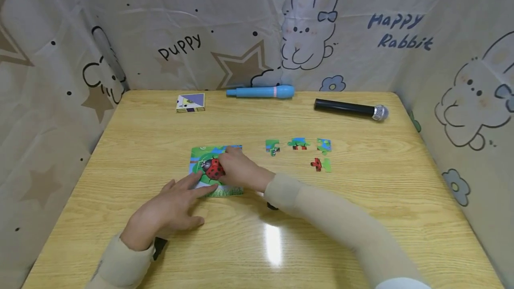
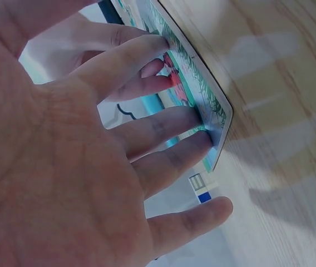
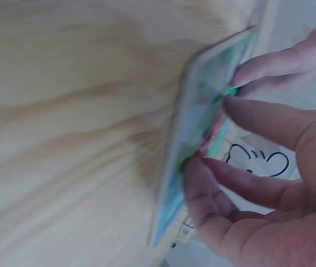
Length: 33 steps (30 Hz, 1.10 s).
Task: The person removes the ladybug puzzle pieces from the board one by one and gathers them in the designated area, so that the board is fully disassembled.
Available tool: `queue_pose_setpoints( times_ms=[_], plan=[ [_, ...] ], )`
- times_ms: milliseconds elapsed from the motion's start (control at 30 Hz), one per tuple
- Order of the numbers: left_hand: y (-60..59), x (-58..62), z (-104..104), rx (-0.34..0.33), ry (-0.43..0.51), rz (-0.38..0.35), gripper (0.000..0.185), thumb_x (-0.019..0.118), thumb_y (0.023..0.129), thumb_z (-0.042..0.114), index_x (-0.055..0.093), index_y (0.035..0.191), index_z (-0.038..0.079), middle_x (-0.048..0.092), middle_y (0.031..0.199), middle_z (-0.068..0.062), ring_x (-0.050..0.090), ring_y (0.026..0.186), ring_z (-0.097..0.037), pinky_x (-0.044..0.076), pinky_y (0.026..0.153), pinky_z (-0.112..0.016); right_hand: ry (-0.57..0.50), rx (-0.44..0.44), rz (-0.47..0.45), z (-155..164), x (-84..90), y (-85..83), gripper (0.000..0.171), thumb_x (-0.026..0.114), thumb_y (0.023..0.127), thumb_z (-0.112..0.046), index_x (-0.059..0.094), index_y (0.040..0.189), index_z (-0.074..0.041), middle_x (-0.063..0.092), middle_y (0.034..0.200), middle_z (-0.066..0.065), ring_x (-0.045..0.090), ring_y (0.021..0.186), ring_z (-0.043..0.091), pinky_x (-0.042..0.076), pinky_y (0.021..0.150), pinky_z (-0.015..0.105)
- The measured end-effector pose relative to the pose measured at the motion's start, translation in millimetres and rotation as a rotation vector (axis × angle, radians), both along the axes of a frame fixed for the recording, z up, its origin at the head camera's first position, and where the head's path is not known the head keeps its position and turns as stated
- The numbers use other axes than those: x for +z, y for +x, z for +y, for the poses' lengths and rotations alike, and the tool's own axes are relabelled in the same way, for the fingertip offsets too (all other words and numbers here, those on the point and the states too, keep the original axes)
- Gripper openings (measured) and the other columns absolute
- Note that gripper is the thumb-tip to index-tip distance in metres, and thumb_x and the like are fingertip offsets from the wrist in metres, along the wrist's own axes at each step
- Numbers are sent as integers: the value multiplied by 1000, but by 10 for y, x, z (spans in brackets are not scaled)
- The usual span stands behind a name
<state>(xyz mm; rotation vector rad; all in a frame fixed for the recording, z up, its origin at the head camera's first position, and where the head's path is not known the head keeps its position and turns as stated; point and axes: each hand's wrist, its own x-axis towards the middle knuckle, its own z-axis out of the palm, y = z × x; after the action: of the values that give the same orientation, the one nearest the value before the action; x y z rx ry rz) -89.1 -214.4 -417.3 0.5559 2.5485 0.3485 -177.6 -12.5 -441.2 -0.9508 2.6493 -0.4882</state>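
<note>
A ladybug jigsaw puzzle [image 1: 196, 154] lies flat on the table, with green leaf, blue and grass areas around a red spotted beetle. My left hand [image 1: 172, 211] is spread over its lower left part, fingers nearly straight and fingertips resting on the picture; its thumb is off the board. Over the right side my right hand [image 1: 242, 171] reaches down. In the right wrist view its thumb and bent fingers [image 3: 200, 192] pinch at a puzzle piece on the red part of the picture. The hand hides most of that piece and the board's right side in the head view.
Several loose puzzle pieces [image 1: 299, 143] lie right of the board, including a red-and-green one [image 1: 321, 164]. Toward the back are a small card box [image 1: 190, 102], a blue microphone-shaped stick [image 1: 261, 92] and a black microphone [image 1: 349, 108]. A printed cloth [image 1: 241, 17] walls the table.
</note>
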Motion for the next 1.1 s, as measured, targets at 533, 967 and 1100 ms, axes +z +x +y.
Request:
queue_pose_setpoints(
  times_ms=[533,967,1100],
  plan=[
    [19,-18,-19,0,-2,3,82,85,87,36,46,160,35,23,174,-21,27,159,-46,19,120,-81,40,-136,-162,-118,56,-134,37,89,87,-25,60,103,-9,62,105,3,56,92,15,52,75,26],
    [-2,-8,4,-5,-28,-9,79,83,90,37,45,160,35,22,174,-23,26,159,-47,20,122,-78,-331,-96,-168,108,-134,-172,28,86,89,-17,62,102,-12,72,93,0,66,80,8,55,72,19],
    [-10,-13,4,-9,-21,-3,79,83,90,36,45,160,35,22,174,-22,27,159,-46,20,121,-79,-431,-112,-260,162,-109,-222,22,85,91,-17,65,98,-13,73,92,0,68,81,8,57,72,19]
  ],
)
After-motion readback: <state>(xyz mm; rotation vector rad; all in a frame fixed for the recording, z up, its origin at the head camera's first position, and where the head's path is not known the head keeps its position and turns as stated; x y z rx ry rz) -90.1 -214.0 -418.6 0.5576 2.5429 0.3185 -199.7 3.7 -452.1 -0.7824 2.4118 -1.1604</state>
